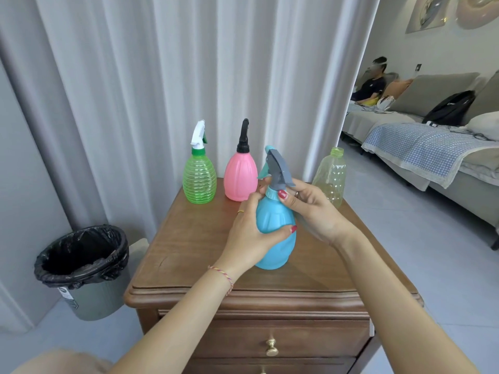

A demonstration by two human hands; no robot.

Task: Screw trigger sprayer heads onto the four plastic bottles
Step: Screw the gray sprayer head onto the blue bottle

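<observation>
**What the view is hiding around the blue bottle**

The left hand (251,236) is covering the near-left side of the blue bottle (274,238), and the right hand (310,209) is hiding its collar and part of the yellow-green bottle (330,176) behind it. Below the blue bottle, the wooden cabinet (189,238) is running off the bottom edge, and the person on the sofa far right of it is appearing blurred

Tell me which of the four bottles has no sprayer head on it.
The pale yellow-green clear bottle at the far right of the wooden cabinet top: its threaded neck is bare. The green, pink and blue bottles all carry heads.
</observation>
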